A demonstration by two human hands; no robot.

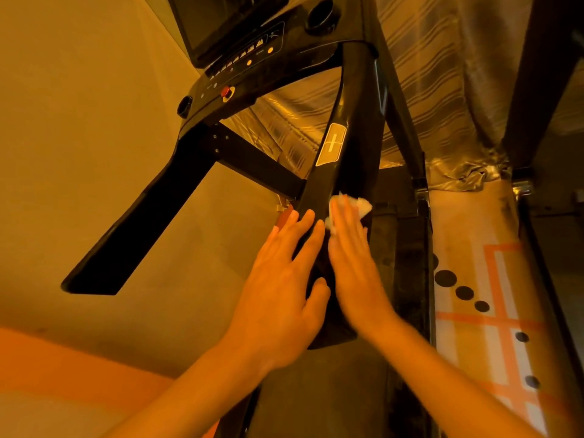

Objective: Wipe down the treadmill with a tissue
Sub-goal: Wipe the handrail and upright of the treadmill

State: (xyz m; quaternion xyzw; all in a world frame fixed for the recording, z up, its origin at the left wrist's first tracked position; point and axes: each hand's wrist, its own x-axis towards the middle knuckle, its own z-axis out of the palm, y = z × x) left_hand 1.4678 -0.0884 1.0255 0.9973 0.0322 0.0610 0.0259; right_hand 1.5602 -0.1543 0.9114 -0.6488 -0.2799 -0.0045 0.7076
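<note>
Behind, a striped curtain (pixel 442 58) backs the treadmill handrail (pixel 350 175).

Black glossy treadmill (pixel 357 99). Console (pixel 268 67) at top, tilted: dark screen (pixel 221 23), row of small buttons (pixel 249 56), red knob (pixel 226 91) near lower edge, round cup holder (pixel 320 15) at right end. Two handrails run toward viewer: left rail (pixel 142 222) bare, right rail (pixel 354 159) bears gold plate (pixel 331 143) with cross mark. White crumpled tissue (pixel 363 207), small wad, pressed on right rail below plate. Mostly hidden under straight fingers (pixel 341 216) of right hand (pixel 354 263), edges poking out at fingertips and side.
</note>
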